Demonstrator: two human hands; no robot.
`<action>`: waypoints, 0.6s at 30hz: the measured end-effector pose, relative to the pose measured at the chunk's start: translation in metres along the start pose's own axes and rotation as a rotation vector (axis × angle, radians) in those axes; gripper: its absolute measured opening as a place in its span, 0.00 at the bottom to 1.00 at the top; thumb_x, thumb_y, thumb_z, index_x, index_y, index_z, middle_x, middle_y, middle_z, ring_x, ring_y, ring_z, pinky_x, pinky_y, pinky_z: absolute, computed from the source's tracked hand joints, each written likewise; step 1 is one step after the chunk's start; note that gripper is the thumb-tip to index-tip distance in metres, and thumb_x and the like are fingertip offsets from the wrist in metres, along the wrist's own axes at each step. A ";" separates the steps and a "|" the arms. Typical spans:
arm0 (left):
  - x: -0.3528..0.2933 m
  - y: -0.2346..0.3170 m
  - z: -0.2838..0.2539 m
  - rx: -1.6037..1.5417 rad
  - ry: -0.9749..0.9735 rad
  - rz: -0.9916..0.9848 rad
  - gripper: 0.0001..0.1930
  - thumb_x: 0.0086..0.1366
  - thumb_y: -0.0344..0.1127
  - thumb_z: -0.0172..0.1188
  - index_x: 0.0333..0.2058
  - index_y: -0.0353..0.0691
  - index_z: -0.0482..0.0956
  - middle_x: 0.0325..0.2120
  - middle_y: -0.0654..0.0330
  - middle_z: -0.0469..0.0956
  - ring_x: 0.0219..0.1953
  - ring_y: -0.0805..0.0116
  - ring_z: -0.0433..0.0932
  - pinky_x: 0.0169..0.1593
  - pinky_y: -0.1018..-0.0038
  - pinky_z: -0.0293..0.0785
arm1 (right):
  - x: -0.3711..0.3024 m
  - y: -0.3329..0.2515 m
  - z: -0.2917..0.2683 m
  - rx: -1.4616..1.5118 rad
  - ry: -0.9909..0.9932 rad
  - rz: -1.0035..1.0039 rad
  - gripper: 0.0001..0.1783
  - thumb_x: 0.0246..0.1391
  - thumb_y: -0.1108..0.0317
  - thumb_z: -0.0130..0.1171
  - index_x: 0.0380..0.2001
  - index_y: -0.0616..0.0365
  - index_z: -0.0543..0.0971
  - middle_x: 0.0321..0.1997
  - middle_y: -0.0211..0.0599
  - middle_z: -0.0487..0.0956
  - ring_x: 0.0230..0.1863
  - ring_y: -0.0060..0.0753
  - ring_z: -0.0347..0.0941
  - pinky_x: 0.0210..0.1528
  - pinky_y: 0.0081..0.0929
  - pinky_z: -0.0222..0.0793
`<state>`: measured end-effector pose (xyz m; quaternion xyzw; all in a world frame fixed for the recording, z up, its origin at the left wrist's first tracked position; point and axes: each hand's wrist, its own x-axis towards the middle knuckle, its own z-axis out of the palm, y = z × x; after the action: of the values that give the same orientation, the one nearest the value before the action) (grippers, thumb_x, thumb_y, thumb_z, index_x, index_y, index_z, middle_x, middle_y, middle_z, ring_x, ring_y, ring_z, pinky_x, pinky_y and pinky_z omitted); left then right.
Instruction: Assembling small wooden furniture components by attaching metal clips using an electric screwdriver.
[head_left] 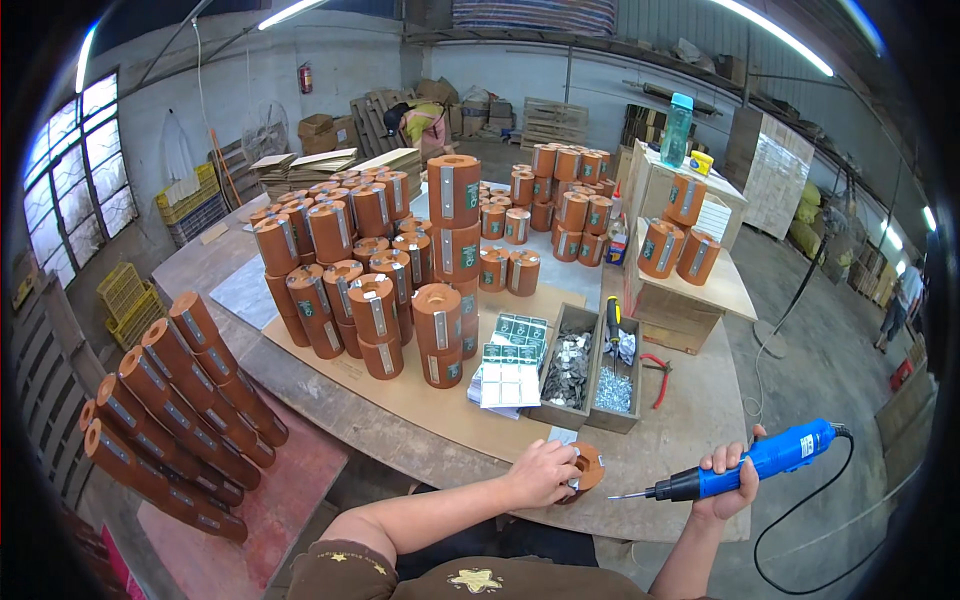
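Observation:
At the table's near edge my left hand point(545, 473) is closed on the side of a brown hollow cylinder point(592, 478). Its fingertips cover part of that cylinder, so any small piece under them is hidden. My right hand point(732, 480) grips a blue electric screwdriver point(788, 452) with a black nose. The thin bit points left toward the cylinder, apart from it. Beyond my left hand lie sheets of green and white labels point(512, 372). Beside them, one wooden box point(545, 410) holds flat grey metal pieces point(568, 365), and another holds small silvery screws point(612, 388).
Stacks of similar brown cylinders point(457, 250) crowd the table's far half, and more stand on a red surface point(200, 530) at left. Red-handled pliers point(658, 378) and a yellow-black screwdriver point(613, 322) lie right. The power tool's cord point(800, 592) hangs at right. A person point(425, 125) bends over behind.

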<state>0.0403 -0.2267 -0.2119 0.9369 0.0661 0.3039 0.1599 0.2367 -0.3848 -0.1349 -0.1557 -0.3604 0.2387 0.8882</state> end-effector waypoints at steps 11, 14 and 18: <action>0.000 0.010 0.026 -0.002 0.201 -0.138 0.14 0.34 0.34 0.65 0.25 0.47 0.76 0.24 0.65 0.68 0.27 0.63 0.66 0.30 0.68 0.58 | 0.024 0.022 0.004 0.028 -0.071 0.078 0.31 0.47 0.68 0.48 0.55 0.51 0.51 0.25 0.32 0.65 0.24 0.27 0.61 0.33 0.33 0.62; 0.000 0.018 0.015 -0.039 0.158 -0.185 0.19 0.34 0.34 0.67 0.30 0.42 0.75 0.25 0.64 0.68 0.28 0.62 0.66 0.32 0.69 0.59 | 0.019 0.019 0.010 -0.067 -0.070 0.066 0.30 0.46 0.69 0.47 0.54 0.54 0.52 0.26 0.34 0.67 0.26 0.29 0.64 0.35 0.35 0.64; -0.002 0.013 0.026 -0.109 0.176 -0.219 0.19 0.34 0.32 0.67 0.30 0.41 0.75 0.24 0.64 0.68 0.27 0.64 0.65 0.31 0.71 0.59 | 0.010 0.025 0.002 -0.224 -0.097 0.064 0.30 0.47 0.68 0.47 0.54 0.56 0.53 0.26 0.33 0.65 0.26 0.26 0.61 0.34 0.32 0.62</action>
<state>0.0544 -0.2464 -0.2284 0.8836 0.1651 0.3688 0.2366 0.2336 -0.3587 -0.1392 -0.2535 -0.4223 0.2326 0.8386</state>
